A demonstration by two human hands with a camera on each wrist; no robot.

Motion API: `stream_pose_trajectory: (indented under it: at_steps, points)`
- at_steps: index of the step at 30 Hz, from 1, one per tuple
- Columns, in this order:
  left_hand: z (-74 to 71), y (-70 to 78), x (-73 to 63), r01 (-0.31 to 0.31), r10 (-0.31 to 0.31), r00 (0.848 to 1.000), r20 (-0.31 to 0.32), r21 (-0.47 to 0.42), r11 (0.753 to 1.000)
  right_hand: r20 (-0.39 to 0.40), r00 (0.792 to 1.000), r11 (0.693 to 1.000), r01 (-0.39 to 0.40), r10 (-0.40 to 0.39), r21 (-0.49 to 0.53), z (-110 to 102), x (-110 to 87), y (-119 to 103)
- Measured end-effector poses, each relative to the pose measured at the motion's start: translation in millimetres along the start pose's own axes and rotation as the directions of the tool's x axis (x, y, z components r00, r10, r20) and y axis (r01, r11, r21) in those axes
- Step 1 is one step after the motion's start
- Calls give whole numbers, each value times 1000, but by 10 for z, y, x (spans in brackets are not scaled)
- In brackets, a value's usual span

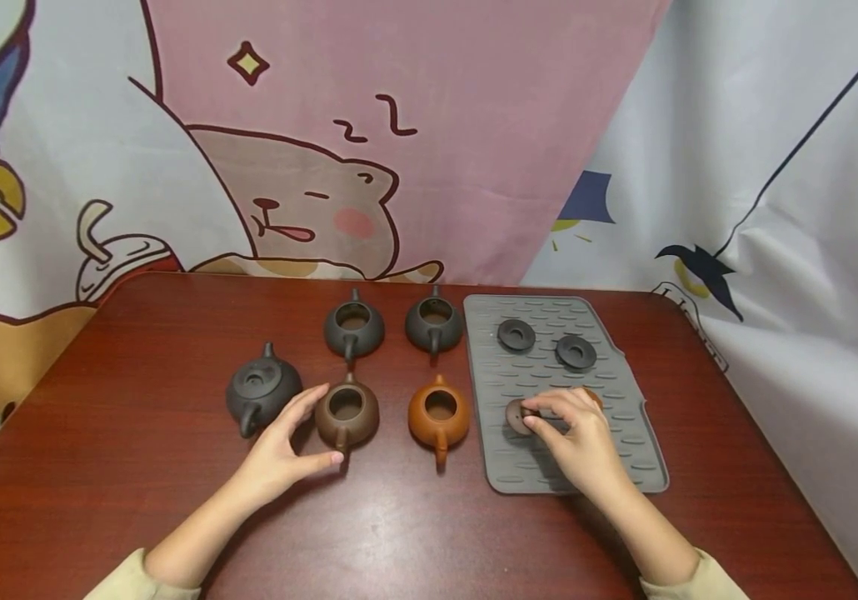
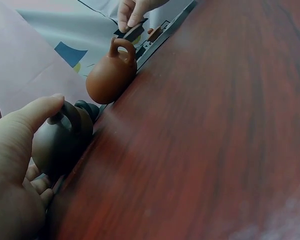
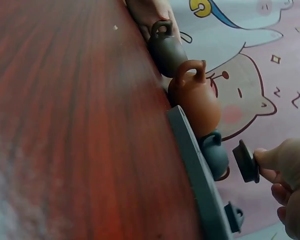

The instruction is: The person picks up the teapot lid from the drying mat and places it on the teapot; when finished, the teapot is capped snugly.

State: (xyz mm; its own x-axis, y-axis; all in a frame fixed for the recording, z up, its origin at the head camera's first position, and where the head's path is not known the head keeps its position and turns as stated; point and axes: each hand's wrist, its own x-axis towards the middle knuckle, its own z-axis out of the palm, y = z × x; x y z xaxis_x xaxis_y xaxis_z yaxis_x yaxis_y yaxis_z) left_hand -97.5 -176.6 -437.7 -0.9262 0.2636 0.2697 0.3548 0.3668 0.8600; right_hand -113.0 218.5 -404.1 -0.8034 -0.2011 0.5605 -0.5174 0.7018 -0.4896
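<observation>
My left hand (image 1: 279, 462) is beside an open-topped brown teapot (image 1: 357, 425), thumb at its handle and index finger along its left side. In the left wrist view the thumb tip meets the handle, and some fingers show loosely bent near the pot's base. My right hand (image 1: 586, 437) pinches a brown teapot lid (image 1: 516, 418) by its knob. In the right wrist view that lid (image 3: 246, 161) is tilted and held up above the grey mat (image 1: 504, 471). Between the hands stands an orange teapot (image 1: 417, 412) with its top uncovered.
Two dark lidless teapots (image 1: 335, 337) (image 1: 417, 329) stand at the back. A dark teapot (image 1: 279, 396) with its lid on is left of my left hand. Two dark lids (image 1: 504, 335) (image 1: 576, 363) lie on the mat, and an orange lid (image 1: 594, 398) is partly hidden behind my right hand.
</observation>
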Motion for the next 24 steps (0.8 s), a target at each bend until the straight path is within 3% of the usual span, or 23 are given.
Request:
stream_pose_trajectory:
  at_steps: [13, 24]
  points:
    - [-4, -6, -6, 30, -30, 1000, 9, 10, 1000, -3, 996, 994, 86, -86, 70, -57, 156, -307]
    - [-7, 18, -12, 39, -39, 999, 11, 7, 999, 17, 996, 987, 89, -92, 130, 10, 308, -542]
